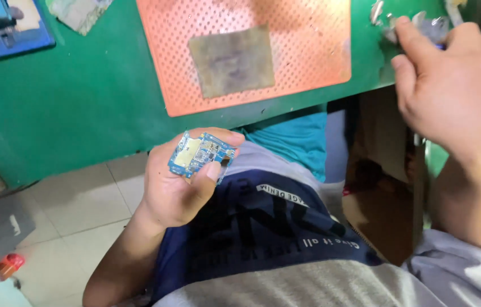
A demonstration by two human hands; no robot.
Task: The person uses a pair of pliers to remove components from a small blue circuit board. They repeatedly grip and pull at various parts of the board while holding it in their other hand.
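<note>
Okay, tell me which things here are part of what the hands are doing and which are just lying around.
In use:
left hand holding small blue circuit boards
right hand reaching into shiny metal bits at the green table's edge

Lying about:
orange perforated mat with grey square pad
blue tray
brown cardboard box

Navy-and-grey printed shirt [274, 239], bare forearms

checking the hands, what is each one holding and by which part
Left hand holds a small blue circuit board by its lower edge, thumb over fingers. Right hand reaches among small shiny parts; any grip cannot be told.
</note>
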